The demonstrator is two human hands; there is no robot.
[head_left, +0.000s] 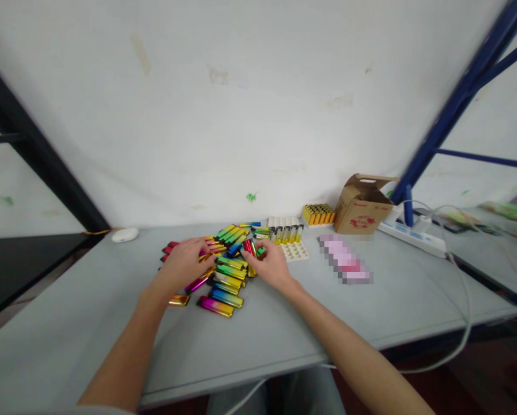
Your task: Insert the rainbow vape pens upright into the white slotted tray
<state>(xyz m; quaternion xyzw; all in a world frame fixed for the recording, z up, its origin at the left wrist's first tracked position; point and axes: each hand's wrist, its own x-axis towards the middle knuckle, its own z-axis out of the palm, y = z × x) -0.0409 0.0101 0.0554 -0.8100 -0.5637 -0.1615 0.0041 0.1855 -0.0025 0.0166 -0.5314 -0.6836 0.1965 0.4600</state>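
Observation:
A heap of shiny metallic lighters (231, 270) in rainbow colours lies on the table. My left hand (185, 262) rests over the heap's left side, its fingers curled in close among the lighters; what exactly they grip is partly hidden. At the heap's right edge, my right hand (272, 266) is closed around a few lighters, a red one (249, 248) and a green one showing between thumb and fingers. Just behind that hand is a white tray (296, 251) with rows of holes, and a row of lighters (286, 234) stands upright in it.
A second tray (319, 214) packed with yellow-orange lighters stands by the wall, beside an opened cardboard box (362, 207). A blurred-out pink object (345, 259) lies to the right. Farther right are a white power strip (414, 233) and cables. A white oval device (125, 235) sits at left.

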